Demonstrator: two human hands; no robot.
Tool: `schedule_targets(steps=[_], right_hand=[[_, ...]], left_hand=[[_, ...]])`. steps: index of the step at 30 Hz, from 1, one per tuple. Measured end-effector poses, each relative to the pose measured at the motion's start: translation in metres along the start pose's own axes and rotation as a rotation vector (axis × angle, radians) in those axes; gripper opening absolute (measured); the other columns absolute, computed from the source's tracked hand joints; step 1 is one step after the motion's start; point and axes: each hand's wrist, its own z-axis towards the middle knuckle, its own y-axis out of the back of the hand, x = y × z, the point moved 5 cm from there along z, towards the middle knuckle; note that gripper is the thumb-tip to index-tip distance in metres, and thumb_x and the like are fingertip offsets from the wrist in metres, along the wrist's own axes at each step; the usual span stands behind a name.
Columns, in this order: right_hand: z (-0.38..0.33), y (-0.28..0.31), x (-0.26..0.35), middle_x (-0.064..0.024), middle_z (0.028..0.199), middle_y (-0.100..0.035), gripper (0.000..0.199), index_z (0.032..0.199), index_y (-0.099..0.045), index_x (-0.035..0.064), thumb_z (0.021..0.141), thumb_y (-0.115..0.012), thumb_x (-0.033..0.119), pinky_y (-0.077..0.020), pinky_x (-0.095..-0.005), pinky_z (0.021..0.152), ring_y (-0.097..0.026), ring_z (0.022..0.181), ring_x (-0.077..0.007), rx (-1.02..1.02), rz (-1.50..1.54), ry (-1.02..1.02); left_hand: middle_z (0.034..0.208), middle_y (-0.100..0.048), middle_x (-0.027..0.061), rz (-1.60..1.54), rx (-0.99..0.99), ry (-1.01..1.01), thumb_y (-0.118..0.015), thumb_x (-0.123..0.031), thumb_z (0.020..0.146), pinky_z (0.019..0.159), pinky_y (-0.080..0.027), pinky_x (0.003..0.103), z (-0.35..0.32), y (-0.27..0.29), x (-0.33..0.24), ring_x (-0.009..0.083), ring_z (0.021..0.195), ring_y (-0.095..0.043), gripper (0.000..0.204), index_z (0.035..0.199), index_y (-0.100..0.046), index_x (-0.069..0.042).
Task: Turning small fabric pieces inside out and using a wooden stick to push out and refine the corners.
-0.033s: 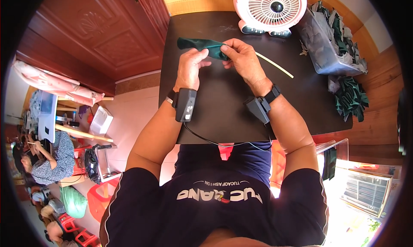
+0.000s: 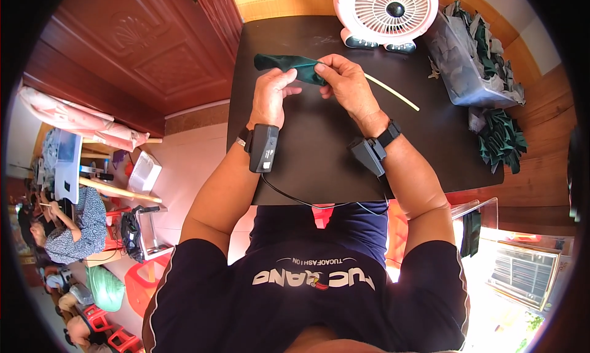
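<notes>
A strip of dark green satin-like cloth (image 2: 284, 63) is stretched between my hands over the far half of the black table (image 2: 319, 144). My left hand (image 2: 270, 98) is closed on its lower edge, thumb on top and some fingertips showing below. At the cloth's right end my right hand (image 2: 345, 82) pinches it between thumb and fingers. A thin pale stick (image 2: 393, 92) slants out to the right from behind my right hand; its other end is hidden, so whether it touches the cloth I cannot tell.
A pink fan (image 2: 393, 11) stands at the table's back edge. To the right are a clear plastic bin (image 2: 461, 76) full of green and grey cloth pieces and a green cloth bundle (image 2: 503, 138). A cable (image 2: 295, 199) runs along the near edge. People sit at far left.
My left wrist and the black device on it have shifted very slightly. Otherwise both hands keep the same hold on the cloth.
</notes>
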Motion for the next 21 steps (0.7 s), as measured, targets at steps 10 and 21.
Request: schedule_targets(steps=[10, 21], right_hand=[[0.002, 0.017, 0.006, -0.0011, 0.076, -0.057, 0.033, 0.098, -0.058, 0.0038, 0.093, -0.053, 0.037, -0.0448, -0.0238, 0.057, -0.054, 0.064, -0.0095, -0.040, -0.128, -0.043], [0.000, -0.003, 0.000, -0.0011, 0.084, -0.060, 0.013, 0.097, -0.057, 0.0036, 0.087, -0.059, 0.011, -0.0470, -0.0220, 0.057, -0.054, 0.070, -0.0070, 0.075, -0.081, 0.011]], left_hand=[[0.080, -0.063, 0.0043, -0.073, -0.150, -0.035, -0.059, -0.018, 0.084, 0.063, -0.047, 0.028, -0.001, 0.010, -0.013, 0.0146, 0.071, -0.060, 0.013, 0.075, -0.057, -0.008], [0.077, -0.062, 0.0065, 0.243, -0.032, -0.040, -0.061, -0.014, 0.084, 0.068, -0.046, 0.026, -0.006, -0.004, -0.010, 0.0136, 0.075, -0.060, 0.016, 0.073, -0.060, -0.002]])
